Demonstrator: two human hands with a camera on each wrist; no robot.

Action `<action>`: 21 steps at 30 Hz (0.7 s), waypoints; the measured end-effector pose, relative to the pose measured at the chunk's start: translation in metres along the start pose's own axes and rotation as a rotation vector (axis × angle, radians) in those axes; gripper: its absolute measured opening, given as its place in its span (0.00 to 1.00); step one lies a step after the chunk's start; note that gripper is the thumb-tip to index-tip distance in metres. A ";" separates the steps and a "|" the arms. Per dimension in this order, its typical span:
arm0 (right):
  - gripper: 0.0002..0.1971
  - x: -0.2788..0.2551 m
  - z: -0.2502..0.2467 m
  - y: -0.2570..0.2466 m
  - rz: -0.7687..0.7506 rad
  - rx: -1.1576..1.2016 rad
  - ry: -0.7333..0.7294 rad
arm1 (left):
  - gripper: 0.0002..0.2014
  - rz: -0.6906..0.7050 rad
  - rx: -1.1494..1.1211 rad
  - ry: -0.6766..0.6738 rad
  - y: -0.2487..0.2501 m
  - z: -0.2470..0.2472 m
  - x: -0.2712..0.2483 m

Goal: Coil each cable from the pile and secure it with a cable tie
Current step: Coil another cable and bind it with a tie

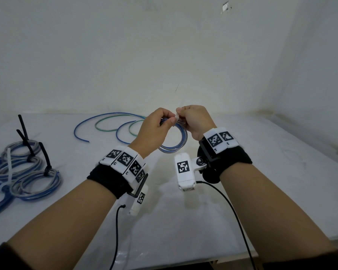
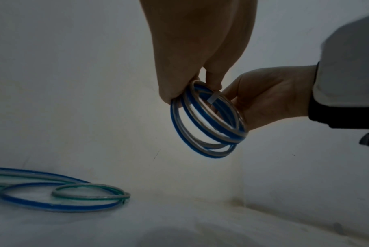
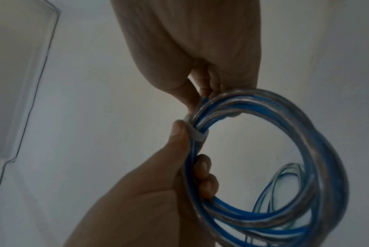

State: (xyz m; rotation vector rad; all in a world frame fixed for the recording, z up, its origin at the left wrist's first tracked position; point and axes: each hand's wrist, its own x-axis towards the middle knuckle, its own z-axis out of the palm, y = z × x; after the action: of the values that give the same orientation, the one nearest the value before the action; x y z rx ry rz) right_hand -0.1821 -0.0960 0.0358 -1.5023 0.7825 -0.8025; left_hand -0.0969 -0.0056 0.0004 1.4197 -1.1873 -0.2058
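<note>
Both hands are raised above the white table (image 1: 261, 172), meeting at a small coil of blue and clear cable (image 1: 180, 142). My left hand (image 1: 168, 122) grips the coil's upper left side, fingers curled through it (image 3: 202, 168) and thumb against the white cable tie (image 3: 195, 134). My right hand (image 1: 181, 116) pinches the tie (image 1: 176, 118) at the top of the coil. In the left wrist view the tie (image 2: 213, 98) wraps across the strands of the coil (image 2: 206, 130), and the right hand (image 2: 270, 98) sits behind it. The tie's tail is hidden by fingers.
Loose blue and green cables (image 1: 109, 123) lie in curves at the back of the table. Several tied coils (image 1: 29, 172) with black and white ties sit at the left edge. A wall closes the back and right. Wrist-camera cords hang near the front edge.
</note>
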 end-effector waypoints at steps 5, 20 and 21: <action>0.13 0.005 0.004 -0.007 0.059 -0.052 0.057 | 0.02 0.033 0.043 -0.003 0.001 0.000 0.001; 0.14 -0.002 0.002 -0.010 0.013 -0.006 0.014 | 0.05 0.019 0.135 0.075 0.001 -0.002 0.011; 0.14 0.001 0.003 -0.008 0.020 -0.023 0.043 | 0.06 0.018 0.137 0.070 0.000 -0.001 0.010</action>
State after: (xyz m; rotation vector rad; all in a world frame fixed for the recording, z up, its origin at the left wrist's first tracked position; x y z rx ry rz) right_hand -0.1788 -0.0942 0.0440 -1.4992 0.8402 -0.8157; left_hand -0.0915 -0.0123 0.0063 1.5222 -1.1735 -0.0627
